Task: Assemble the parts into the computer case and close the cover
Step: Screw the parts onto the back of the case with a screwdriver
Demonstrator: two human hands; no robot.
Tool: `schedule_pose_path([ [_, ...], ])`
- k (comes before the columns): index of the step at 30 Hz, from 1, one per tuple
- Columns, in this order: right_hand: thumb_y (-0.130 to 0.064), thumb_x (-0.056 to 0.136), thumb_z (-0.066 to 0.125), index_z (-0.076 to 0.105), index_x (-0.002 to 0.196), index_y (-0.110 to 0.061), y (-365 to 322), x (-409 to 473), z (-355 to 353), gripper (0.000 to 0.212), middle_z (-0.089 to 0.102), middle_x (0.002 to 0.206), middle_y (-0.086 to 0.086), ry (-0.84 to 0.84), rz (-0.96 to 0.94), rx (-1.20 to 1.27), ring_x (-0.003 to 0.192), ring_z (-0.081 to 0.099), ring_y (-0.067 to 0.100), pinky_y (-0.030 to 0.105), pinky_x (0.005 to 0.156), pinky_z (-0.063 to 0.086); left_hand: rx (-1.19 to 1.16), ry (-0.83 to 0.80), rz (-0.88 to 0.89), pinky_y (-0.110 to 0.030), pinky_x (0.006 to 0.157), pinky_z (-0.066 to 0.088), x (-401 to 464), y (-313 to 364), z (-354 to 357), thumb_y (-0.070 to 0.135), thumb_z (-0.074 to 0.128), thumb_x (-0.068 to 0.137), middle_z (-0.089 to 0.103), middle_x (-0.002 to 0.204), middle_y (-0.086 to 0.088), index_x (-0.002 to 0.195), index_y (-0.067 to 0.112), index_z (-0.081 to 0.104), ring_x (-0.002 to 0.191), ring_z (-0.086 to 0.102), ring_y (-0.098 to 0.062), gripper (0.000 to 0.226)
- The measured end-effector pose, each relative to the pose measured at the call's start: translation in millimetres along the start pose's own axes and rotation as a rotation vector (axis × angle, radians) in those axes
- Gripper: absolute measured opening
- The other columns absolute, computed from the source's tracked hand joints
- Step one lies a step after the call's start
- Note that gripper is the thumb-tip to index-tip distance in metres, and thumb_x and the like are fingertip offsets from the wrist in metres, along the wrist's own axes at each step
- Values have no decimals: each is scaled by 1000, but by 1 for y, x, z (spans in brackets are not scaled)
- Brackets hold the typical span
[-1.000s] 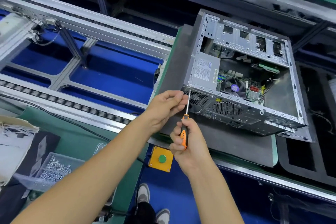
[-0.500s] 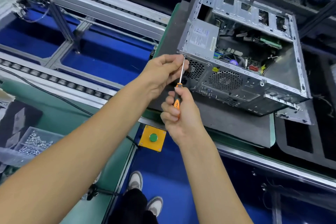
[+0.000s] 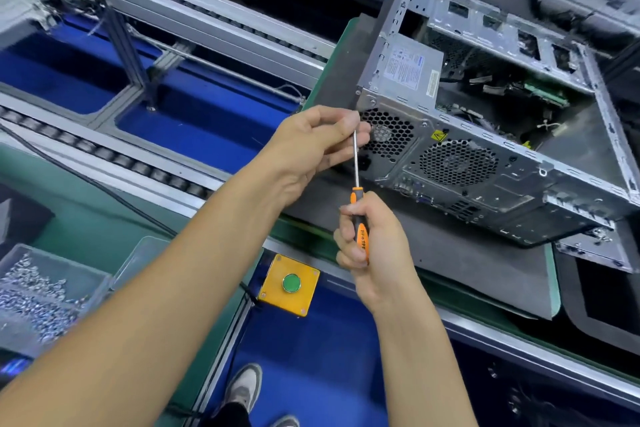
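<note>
Bare, matt grey sheet metal on the computer case (image 3: 485,180), punched with honeycomb vents. Printed paper label (image 3: 408,71) on the power supply. Bright polished steel shaft and glossy orange-and-black plastic handle on the screwdriver (image 3: 358,211). Dull dark foam mat (image 3: 467,274). Shiny metal screws (image 3: 31,298) in a clear plastic box. Glossy yellow plastic button housing (image 3: 277,295).

left hand (image 3: 318,146): fingers pinched | right hand (image 3: 374,246): fingers curled, gripping

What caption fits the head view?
Right hand grips screwdriver, left hand steadies its tip at the open computer case.
</note>
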State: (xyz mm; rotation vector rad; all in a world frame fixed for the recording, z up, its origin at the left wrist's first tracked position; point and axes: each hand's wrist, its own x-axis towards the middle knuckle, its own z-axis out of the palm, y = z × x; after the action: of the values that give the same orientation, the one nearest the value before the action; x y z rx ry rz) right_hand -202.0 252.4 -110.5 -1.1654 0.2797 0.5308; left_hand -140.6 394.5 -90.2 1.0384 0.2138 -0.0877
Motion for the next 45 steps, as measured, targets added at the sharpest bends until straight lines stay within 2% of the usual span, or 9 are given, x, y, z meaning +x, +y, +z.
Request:
schedule_pose_path([
  [4, -11, 82, 57, 41, 70, -19, 10, 4, -7, 21, 45, 56, 4, 61, -69, -97, 38, 26, 13, 22, 39, 18, 68, -58, -42, -18, 71, 58, 0, -1, -11, 17, 66, 96, 78, 100, -8, 111, 5, 66, 92, 76, -15, 19],
  [9, -4, 86, 57, 47, 55, -26, 25, 4, -7, 38, 48, 52, 7, 182, -151, -158, 39, 28, 15, 20, 39, 22, 193, -87, -70, -19, 70, 58, 0, -4, -20, 17, 62, 99, 78, 97, -9, 105, 7, 66, 91, 76, -16, 12],
  [20, -6, 87, 56, 48, 76, -13, 51, 3, -16, 16, 48, 53, 7, 235, -86, -19, 36, 30, 14, 17, 39, 22, 103, -80, -158, -18, 67, 58, -3, -40, -11, 20, 62, 99, 78, 96, -9, 107, 9, 68, 88, 76, -14, 15],
  [26, -7, 90, 53, 50, 81, -10, 57, 0, -19, 9, 51, 54, 7, 250, -51, 57, 35, 32, 14, 19, 38, 23, 150, -89, -174, -20, 68, 59, -1, -57, -3, 17, 59, 101, 78, 97, -12, 107, 5, 65, 87, 76, -16, 15],
  [35, -7, 90, 54, 49, 77, -11, 62, -5, -20, 15, 51, 52, 8, 292, -76, 72, 36, 35, 16, 19, 38, 26, 286, -134, -194, -22, 73, 60, 0, -60, -4, 14, 58, 102, 78, 98, -13, 112, 1, 66, 91, 76, -19, 19],
  [39, -6, 90, 55, 51, 74, -11, 60, -6, -23, 18, 54, 53, 10, 326, -92, 64, 36, 41, 18, 22, 38, 32, 386, -103, -121, -21, 69, 60, -1, -58, -10, 10, 63, 99, 78, 92, -14, 105, 4, 63, 87, 77, -19, 9],
  [42, -5, 90, 55, 51, 70, -13, 59, -9, -28, 22, 56, 53, 11, 357, -105, 46, 35, 41, 18, 22, 39, 33, 475, -50, 22, -23, 68, 60, -3, -52, -20, 3, 68, 93, 77, 85, -13, 102, 2, 62, 79, 76, -18, 11],
  [45, -4, 91, 55, 48, 71, -12, 58, -12, -33, 22, 55, 53, 12, 367, -124, 22, 36, 38, 19, 22, 38, 31, 587, -63, 157, -23, 68, 58, -9, -31, -23, 2, 64, 95, 76, 79, -8, 98, 1, 68, 73, 72, -15, 5],
])
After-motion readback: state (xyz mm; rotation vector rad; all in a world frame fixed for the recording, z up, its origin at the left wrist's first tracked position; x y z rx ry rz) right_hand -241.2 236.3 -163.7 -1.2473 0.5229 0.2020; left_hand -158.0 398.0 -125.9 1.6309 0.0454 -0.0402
